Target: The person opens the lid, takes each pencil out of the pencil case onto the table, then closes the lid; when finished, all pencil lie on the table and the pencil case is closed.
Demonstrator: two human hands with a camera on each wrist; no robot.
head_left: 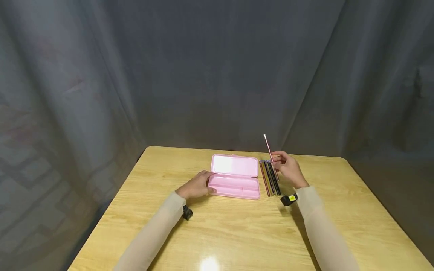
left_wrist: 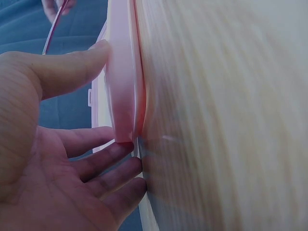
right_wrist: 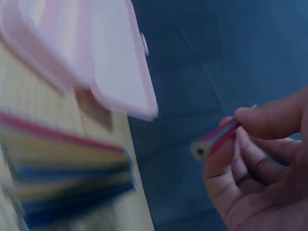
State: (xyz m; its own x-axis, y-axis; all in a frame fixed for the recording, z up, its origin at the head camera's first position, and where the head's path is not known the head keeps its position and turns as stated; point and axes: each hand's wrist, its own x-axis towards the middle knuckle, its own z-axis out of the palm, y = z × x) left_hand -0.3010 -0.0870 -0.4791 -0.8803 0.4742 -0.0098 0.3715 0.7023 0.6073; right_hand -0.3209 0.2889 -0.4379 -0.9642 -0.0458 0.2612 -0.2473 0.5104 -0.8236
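A pink pencil case (head_left: 226,195) lies open on the table, its lid (head_left: 234,166) folded back toward the far edge. My left hand (head_left: 196,185) holds the case's left end; in the left wrist view the thumb is against one long wall (left_wrist: 122,72) and fingertips touch the end. Between thumb and fingers, my right hand (head_left: 288,168) pinches a pink pencil (head_left: 268,146), raised and tilted above the table. The right wrist view shows this pencil's flat, unsharpened end (right_wrist: 200,151). Several pencils (head_left: 268,178) lie side by side just right of the case.
The wooden table (head_left: 237,233) extends toward me and to both sides. Grey curtains (head_left: 220,75) hang behind it and at the sides. Inside the case, low dividers (head_left: 242,191) form compartments. Each wrist carries a small black camera (head_left: 187,212).
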